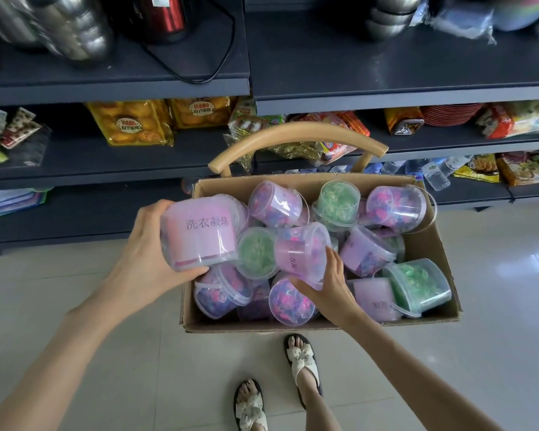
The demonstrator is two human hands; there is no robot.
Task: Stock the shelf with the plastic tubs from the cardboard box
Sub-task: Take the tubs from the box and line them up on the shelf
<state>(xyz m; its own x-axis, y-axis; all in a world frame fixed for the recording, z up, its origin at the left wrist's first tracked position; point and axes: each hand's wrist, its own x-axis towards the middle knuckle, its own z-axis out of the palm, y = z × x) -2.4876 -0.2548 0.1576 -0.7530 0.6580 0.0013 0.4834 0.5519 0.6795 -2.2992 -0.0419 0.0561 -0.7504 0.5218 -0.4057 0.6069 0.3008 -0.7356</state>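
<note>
An open cardboard box (430,244) sits on a wooden chair and holds several clear plastic tubs of pink, purple and green beads. My left hand (143,259) grips a pink-labelled tub (199,233), lying on its side, above the box's left edge. My right hand (327,284) reaches into the box, its fingers curled round the lower side of a second pink tub (299,248) that lies tilted among the others. Dark shelves (386,94) stand behind the box.
The chair's curved wooden backrest (296,135) rises behind the box. The upper shelves carry metal kettles (72,26) and bowls, the middle ones snack packets (131,122), and water bottles (436,175) lie at the right. My sandalled feet (302,365) stand on the tiled floor before the box.
</note>
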